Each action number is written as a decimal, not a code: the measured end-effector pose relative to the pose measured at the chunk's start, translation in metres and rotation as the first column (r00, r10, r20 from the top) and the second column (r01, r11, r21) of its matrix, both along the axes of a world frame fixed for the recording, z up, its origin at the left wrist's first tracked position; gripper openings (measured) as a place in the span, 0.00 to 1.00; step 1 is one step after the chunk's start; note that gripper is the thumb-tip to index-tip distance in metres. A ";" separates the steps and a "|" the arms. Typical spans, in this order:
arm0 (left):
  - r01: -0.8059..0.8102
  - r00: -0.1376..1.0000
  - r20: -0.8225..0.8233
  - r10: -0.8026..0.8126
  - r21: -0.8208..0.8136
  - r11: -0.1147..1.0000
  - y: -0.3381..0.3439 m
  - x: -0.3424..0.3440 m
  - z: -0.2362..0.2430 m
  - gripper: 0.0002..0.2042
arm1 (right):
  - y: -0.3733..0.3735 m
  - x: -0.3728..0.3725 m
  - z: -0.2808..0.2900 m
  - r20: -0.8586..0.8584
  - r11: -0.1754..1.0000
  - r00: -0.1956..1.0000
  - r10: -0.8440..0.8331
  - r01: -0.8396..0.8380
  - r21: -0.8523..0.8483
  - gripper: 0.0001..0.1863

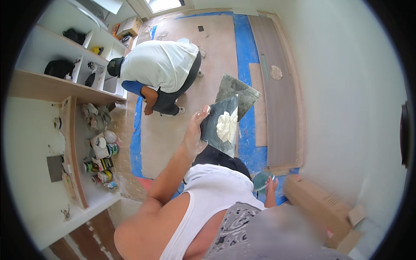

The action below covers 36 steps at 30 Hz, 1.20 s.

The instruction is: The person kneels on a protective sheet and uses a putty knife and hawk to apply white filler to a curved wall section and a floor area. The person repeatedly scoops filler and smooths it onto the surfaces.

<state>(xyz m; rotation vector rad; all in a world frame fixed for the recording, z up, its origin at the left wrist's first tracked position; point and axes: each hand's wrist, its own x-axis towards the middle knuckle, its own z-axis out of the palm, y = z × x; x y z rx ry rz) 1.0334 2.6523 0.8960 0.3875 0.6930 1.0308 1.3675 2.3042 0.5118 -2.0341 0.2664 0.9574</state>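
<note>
My left hand (196, 130) grips the edge of a dark, square plasterer's hawk (212, 125) that carries a lump of creamy white plaster (226, 126). White smears mark the fingertips. Partly behind the hawk is a second square grey plate (242, 93); I cannot tell whether it is held or lies lower down. Low at my right side, my right hand (271, 186) has its fingers closed at the rim or handle of a round teal bucket (261, 181). What the bucket holds is not clear.
Ahead to the left, a co-worker (160, 65) bends over the covered floor. White shelving (39, 47) with cans (104, 164) and bags lines the left. Blue sheeting (245, 47) and long boards (279, 99) lie right of centre. A cardboard box (316, 203) stands by the right wall.
</note>
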 end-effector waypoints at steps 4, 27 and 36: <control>-0.067 0.997 0.045 0.068 -0.018 0.998 0.070 0.014 -0.003 0.17 | 0.155 0.059 0.042 0.089 0.971 0.973 0.212 -0.220 0.095 0.20; -0.424 0.901 0.147 0.408 0.097 0.900 0.608 0.111 -0.077 0.24 | 0.828 0.279 0.031 -0.188 0.969 0.951 0.247 -0.237 0.073 0.36; -0.588 0.809 0.128 0.574 0.178 0.789 0.791 0.071 -0.057 0.25 | 1.175 0.231 -0.038 -0.137 0.720 0.708 0.693 -0.689 0.085 0.32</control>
